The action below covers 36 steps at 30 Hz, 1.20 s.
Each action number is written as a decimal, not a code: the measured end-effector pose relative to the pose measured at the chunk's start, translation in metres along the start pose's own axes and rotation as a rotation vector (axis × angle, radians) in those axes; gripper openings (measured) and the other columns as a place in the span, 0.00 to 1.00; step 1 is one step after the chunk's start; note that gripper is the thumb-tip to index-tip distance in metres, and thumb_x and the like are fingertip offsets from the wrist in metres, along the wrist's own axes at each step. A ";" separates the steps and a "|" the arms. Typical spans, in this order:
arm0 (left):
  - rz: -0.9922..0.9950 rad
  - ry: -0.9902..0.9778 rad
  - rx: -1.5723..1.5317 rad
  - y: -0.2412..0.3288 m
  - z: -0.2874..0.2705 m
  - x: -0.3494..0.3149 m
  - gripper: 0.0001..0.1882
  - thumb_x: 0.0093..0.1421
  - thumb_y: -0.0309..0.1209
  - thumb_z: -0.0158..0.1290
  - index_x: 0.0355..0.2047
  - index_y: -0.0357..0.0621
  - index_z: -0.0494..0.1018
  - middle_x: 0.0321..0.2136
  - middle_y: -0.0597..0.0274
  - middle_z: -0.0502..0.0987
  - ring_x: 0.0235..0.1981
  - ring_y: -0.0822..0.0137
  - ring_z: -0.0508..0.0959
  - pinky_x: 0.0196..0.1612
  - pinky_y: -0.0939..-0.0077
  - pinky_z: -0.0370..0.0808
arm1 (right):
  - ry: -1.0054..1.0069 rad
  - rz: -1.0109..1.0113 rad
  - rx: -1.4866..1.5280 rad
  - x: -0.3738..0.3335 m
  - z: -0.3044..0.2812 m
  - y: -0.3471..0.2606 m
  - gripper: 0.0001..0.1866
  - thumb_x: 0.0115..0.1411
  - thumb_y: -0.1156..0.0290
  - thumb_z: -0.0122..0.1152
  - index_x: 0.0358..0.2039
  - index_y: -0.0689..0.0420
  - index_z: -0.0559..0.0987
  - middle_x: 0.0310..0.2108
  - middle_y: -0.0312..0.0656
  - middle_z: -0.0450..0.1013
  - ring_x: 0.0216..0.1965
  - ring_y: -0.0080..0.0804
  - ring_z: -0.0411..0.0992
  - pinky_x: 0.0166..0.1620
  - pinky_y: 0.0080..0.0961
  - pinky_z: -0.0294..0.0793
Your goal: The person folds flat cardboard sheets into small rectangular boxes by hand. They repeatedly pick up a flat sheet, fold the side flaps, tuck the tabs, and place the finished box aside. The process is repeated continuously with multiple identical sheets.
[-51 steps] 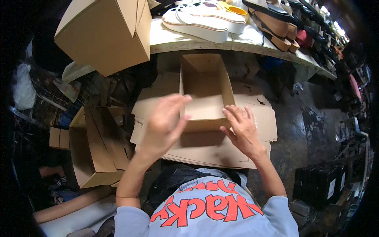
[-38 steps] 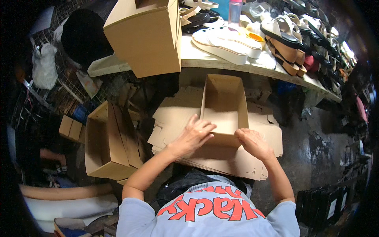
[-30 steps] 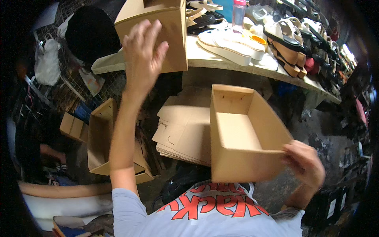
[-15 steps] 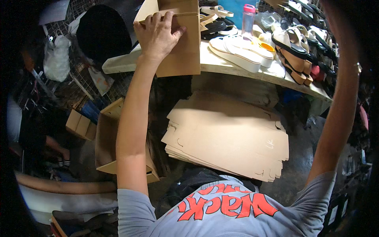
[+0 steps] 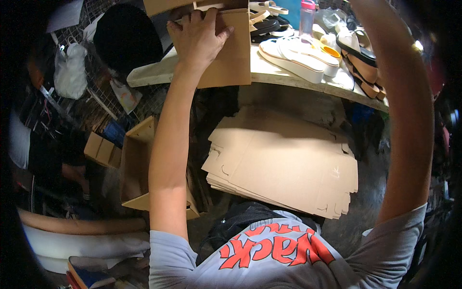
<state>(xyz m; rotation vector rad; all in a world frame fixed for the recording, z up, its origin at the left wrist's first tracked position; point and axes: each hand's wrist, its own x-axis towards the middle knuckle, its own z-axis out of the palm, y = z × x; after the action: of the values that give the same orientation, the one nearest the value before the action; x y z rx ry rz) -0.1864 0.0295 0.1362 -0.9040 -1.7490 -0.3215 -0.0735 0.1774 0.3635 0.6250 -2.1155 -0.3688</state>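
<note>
Left hand (image 5: 202, 42): my fingers hooked over the upper edge of the cardboard box (image 5: 231, 62) on the bench (image 5: 266, 75), near white platform sandals (image 5: 292, 63). Right hand beyond view; can't tell its fingers' state.

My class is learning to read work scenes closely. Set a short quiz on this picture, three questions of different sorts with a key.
1. Multiple choice. What is the left hand touching?
A) the stack of flat cardboard
B) the cardboard box at the table
C) the white plastic bag

2. True or false: the right hand rests on the stack of flat cardboard.

3. Fill in the missing word: behind the white shoes stands a clear bottle with a ____ cap.

Key
1: B. The fingers are at the box's upper edge.
2: False. The right forearm runs out past the top edge of the picture, and the hand is out of view.
3: pink.
</note>
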 end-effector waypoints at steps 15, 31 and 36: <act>0.099 0.030 -0.407 0.044 -0.016 -0.082 0.37 0.55 0.32 0.64 0.64 0.44 0.63 0.63 0.41 0.59 0.63 0.44 0.63 0.63 0.53 0.66 | 0.141 0.217 -0.097 -0.040 0.032 -0.071 0.19 0.63 0.63 0.54 0.52 0.57 0.77 0.45 0.53 0.78 0.51 0.47 0.74 0.56 0.44 0.70; 0.512 -1.000 -0.937 0.137 -0.064 -0.341 0.45 0.54 0.61 0.55 0.58 0.33 0.66 0.59 0.32 0.64 0.63 0.40 0.63 0.65 0.50 0.61 | -0.919 0.881 0.406 -0.469 0.015 -0.412 0.42 0.55 0.51 0.65 0.63 0.62 0.64 0.67 0.59 0.53 0.70 0.54 0.51 0.66 0.57 0.53; 0.566 -1.068 -0.873 0.146 -0.078 -0.328 0.34 0.58 0.50 0.57 0.53 0.30 0.68 0.52 0.32 0.71 0.55 0.41 0.73 0.58 0.57 0.72 | -0.839 0.916 0.433 -0.472 0.016 -0.411 0.34 0.57 0.55 0.64 0.58 0.64 0.69 0.62 0.57 0.62 0.66 0.53 0.57 0.65 0.51 0.57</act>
<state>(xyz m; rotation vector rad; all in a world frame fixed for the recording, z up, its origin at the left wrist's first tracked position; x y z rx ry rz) 0.0117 -0.0558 -0.1618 -2.4788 -2.1566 -0.2221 0.2671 0.0997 -0.1556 -0.4112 -3.0290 0.4388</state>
